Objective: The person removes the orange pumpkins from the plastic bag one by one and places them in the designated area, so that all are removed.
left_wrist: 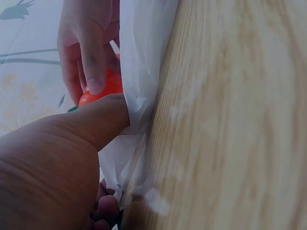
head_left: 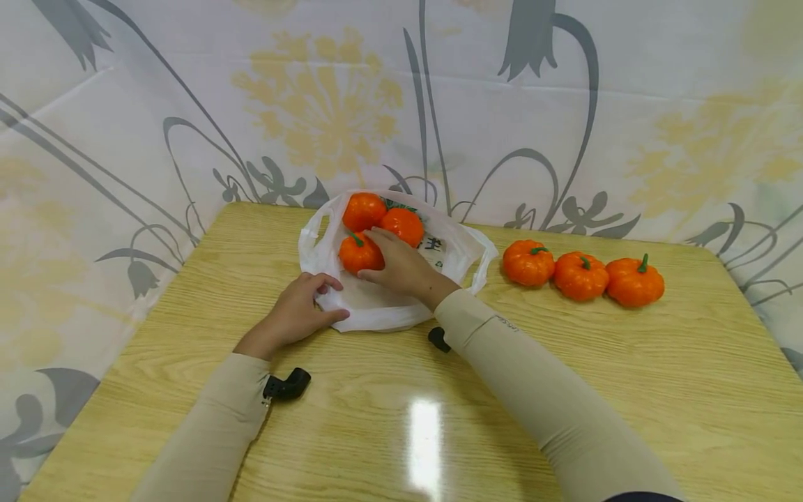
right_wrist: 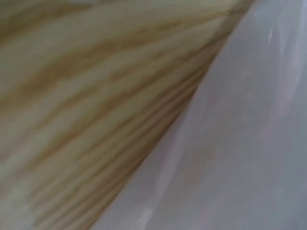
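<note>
A white plastic bag [head_left: 383, 317] lies spread with its mouth facing up on the table. My left hand [head_left: 297, 310] holds the bag's near left rim, the thumb [left_wrist: 103, 120] against the plastic in the left wrist view. Inside the bag, my right hand [head_left: 404, 265] grips a small orange toy pumpkin [head_left: 357, 256] with a green stem. Behind it in the bag sit two more pumpkins, one at the back left [head_left: 364, 210] and one at the right [head_left: 403, 223]. The right wrist view shows only blurred bag plastic [right_wrist: 230, 143] and tabletop.
Right of the bag, three orange pumpkins stand in a row: a left one [head_left: 528, 265], a middle one [head_left: 580, 277] and a right one [head_left: 635, 284]. The wooden table [head_left: 351, 418] meets a flower-patterned cloth [head_left: 464, 118] at the back. A black device [head_left: 287, 385] is at the left wrist.
</note>
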